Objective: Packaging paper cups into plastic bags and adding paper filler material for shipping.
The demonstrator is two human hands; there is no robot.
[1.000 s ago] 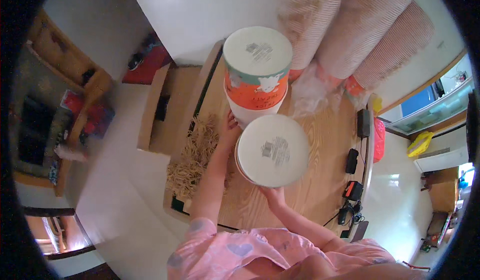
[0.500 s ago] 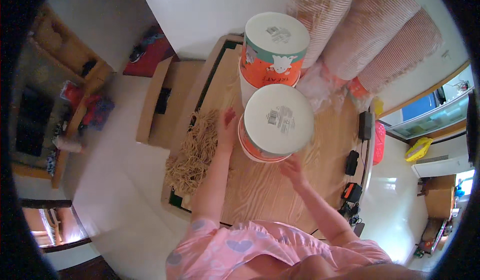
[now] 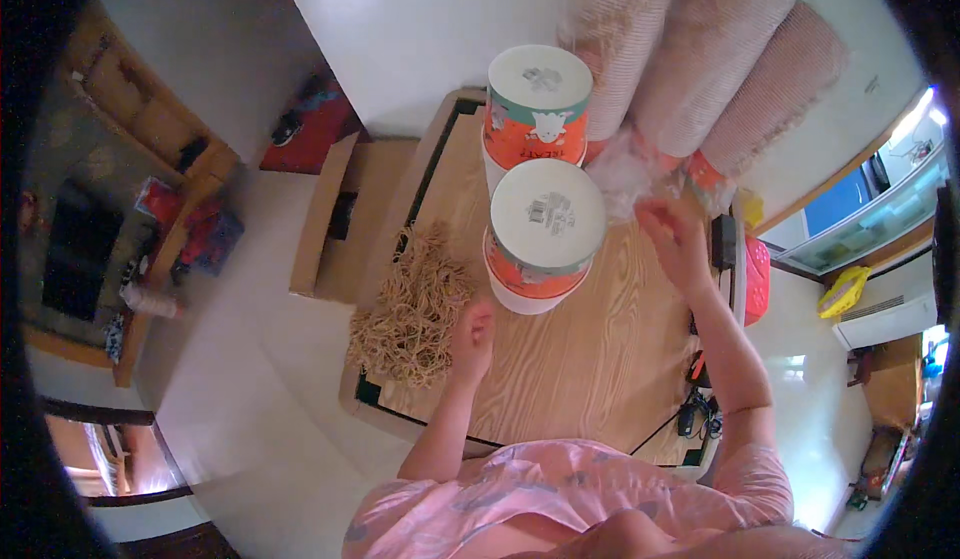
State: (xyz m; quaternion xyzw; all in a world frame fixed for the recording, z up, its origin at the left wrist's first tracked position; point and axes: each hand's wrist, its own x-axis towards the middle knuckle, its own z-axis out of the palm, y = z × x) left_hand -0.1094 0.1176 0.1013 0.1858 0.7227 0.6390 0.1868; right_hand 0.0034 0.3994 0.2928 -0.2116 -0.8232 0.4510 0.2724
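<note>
Two stacks of upside-down round paper buckets stand on the wooden table, one behind the other. The near bucket stack (image 3: 548,217) shows a white base over green and orange sides; the far bucket stack (image 3: 536,131) carries a white cartoon animal. Left of the near stack, my left hand (image 3: 474,337) hovers beside a heap of tan twine (image 3: 412,314), its fingers loosely curled in and nothing visible in them. My right hand (image 3: 675,239) is raised to the right of the near stack, fingers stretched toward a clear plastic bag (image 3: 632,171). It holds nothing I can see.
Several tall wrapped rolls of ribbed pinkish material (image 3: 705,69) lean at the back right. An open cardboard box (image 3: 365,219) sits left of the table (image 3: 570,379). Black cables (image 3: 695,414) and a black device (image 3: 724,241) lie along the right edge, near a red plastic item (image 3: 757,279).
Both hands have come away from the near bucket stack. My right hand moved up and right; my left hand moved down and curled. The near stack now sits more upright, and the view shifted slightly.
</note>
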